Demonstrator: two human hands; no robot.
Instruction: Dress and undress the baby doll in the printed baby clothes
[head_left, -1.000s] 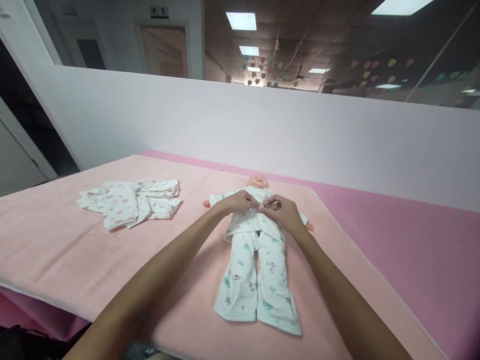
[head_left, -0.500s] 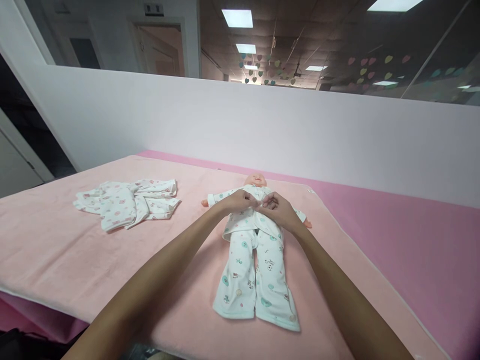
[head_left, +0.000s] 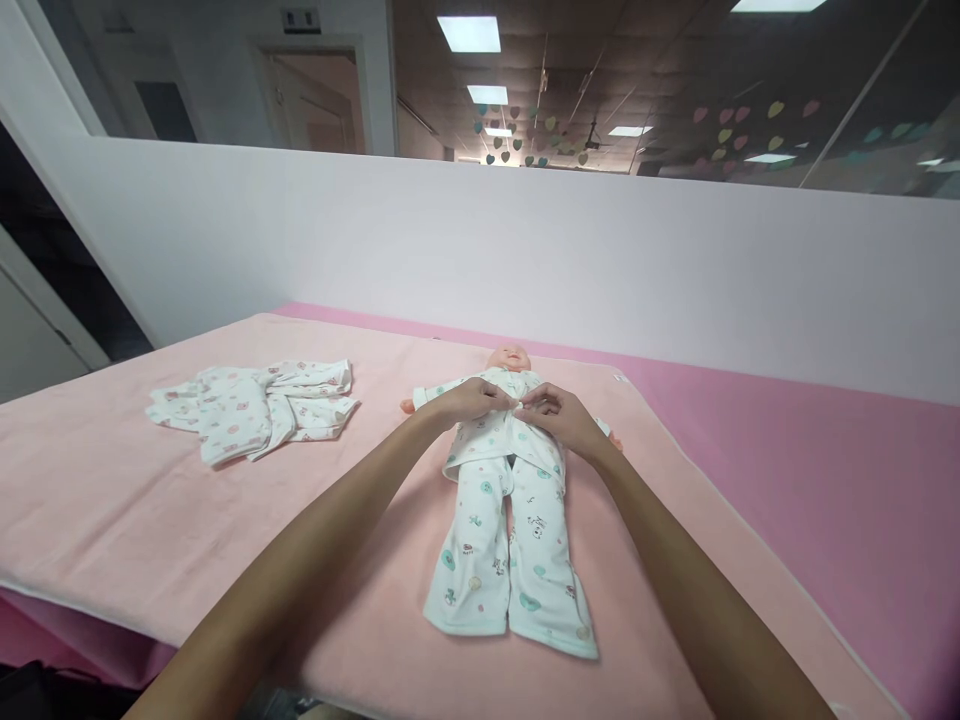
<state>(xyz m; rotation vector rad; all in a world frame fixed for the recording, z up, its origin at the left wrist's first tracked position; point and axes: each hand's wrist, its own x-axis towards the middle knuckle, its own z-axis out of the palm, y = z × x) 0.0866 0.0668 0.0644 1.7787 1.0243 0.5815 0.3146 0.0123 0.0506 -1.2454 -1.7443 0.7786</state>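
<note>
A baby doll (head_left: 510, 357) lies on its back with its head away from me. It wears a white printed jacket (head_left: 486, 440) and matching trousers (head_left: 480, 550). Over the doll's chest, my left hand (head_left: 478, 398) pinches the jacket's front edge from the left. From the other side, my right hand (head_left: 553, 412) pinches the same front opening, fingers curled. The fingertips of both hands nearly meet at the middle of the jacket. Whatever fastener lies between them is too small to make out. The doll's hands stick out of the sleeves at both sides.
A second set of white printed baby clothes (head_left: 251, 408) lies loosely folded to the left. Everything rests on a pink blanket (head_left: 360, 560) over a darker pink surface (head_left: 810, 470). A white wall (head_left: 465, 250) with glass above stands behind.
My fingertips have shifted slightly at the jacket's front, and the right fingers lie flatter against it. The view has moved a little. The doll and the folded clothes stay in place.
</note>
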